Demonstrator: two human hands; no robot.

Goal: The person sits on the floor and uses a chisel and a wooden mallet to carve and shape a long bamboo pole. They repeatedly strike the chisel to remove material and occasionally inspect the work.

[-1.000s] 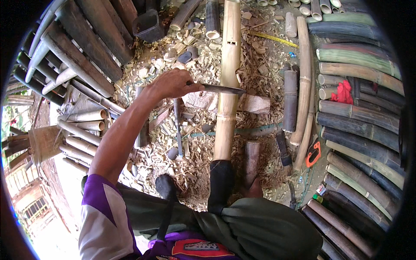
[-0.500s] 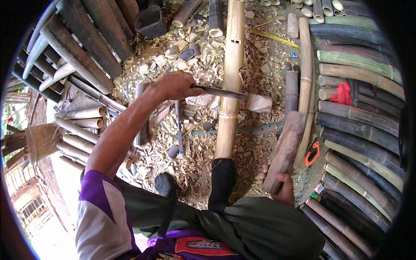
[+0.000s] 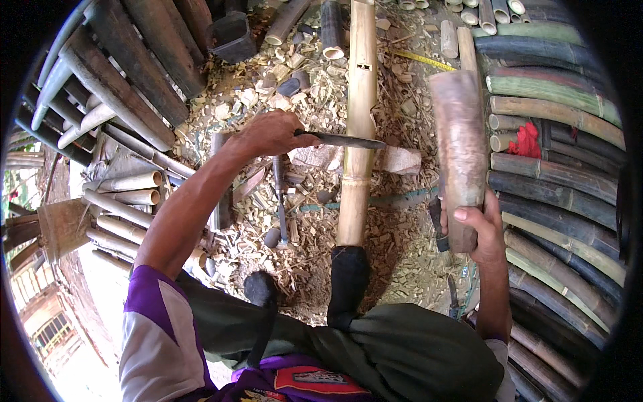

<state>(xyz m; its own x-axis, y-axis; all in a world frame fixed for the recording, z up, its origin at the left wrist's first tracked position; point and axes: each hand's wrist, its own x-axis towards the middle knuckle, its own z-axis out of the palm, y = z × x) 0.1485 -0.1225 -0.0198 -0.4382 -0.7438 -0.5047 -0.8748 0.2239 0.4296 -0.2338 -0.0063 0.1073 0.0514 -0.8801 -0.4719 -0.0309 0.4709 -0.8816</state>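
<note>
We list: left hand, fingers closed round knife, crosswise, tip rightward; right hand, fingers wrapping club, pointing away.

We see the floor littered with chips, where a pale block, a chisel and a yellow measuring tape lie.

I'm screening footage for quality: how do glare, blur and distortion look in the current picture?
Head view: the wooden club in the right hand is smeared, probably by motion, while the knife looks sharper; head view: glare washes out the lower left; head view: bamboo poles on the right appear bowed.
</note>
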